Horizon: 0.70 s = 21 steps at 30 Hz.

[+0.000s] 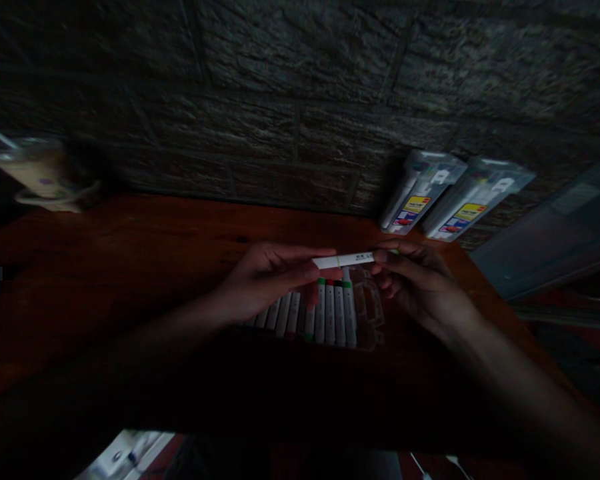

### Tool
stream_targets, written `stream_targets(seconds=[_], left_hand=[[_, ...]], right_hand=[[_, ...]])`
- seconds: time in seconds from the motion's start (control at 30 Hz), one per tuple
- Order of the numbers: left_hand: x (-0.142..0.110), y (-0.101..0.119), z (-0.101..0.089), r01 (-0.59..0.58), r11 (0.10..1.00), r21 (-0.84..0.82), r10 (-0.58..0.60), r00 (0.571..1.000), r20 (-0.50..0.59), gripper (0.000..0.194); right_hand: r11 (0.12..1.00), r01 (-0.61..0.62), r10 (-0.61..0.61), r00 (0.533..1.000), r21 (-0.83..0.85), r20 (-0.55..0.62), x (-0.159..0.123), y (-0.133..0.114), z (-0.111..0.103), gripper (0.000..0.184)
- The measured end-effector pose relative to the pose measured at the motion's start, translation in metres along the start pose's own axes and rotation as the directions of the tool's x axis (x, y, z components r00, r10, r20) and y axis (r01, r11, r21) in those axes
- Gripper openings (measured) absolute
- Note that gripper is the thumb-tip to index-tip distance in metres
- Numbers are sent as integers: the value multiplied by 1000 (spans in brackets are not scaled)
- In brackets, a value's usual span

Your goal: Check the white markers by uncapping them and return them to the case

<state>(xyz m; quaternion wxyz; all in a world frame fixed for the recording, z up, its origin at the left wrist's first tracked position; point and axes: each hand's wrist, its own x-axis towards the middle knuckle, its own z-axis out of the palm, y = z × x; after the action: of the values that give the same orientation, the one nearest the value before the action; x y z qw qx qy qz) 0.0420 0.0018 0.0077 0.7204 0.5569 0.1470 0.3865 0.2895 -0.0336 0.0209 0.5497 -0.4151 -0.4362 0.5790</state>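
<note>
A white marker (pixel 351 259) with a thin green ring is held level between my two hands. My left hand (pixel 275 277) pinches its left end between thumb and fingers. At the other end, where some green shows, my right hand (pixel 415 270) grips it with thumb and fingertips. Below the hands lies a clear plastic case (pixel 373 320) with several white markers (pixel 330 313) side by side, some with green, red or black ends. My left hand hides part of that row.
Two clear cases with yellow labels, one nearer the middle (pixel 415 193) and one farther right (pixel 475 200), stand against the dark stone wall (pixel 290 120). A drink cup (pixel 43 173) with a straw stands at the back left of the wooden table (pixel 180 233).
</note>
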Motion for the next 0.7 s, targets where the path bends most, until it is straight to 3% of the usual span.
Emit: stream_targets(seconds=[0.33, 0.7], left_hand=[[-1, 3, 0, -1, 994, 107, 5, 999, -34, 32], [3, -3, -1, 63, 997, 54, -51, 979, -199, 25]], right_hand=[[1000, 13, -13, 1000, -17, -3, 0, 0, -1, 16], [960, 191, -202, 979, -203, -36, -6, 2, 5, 8]])
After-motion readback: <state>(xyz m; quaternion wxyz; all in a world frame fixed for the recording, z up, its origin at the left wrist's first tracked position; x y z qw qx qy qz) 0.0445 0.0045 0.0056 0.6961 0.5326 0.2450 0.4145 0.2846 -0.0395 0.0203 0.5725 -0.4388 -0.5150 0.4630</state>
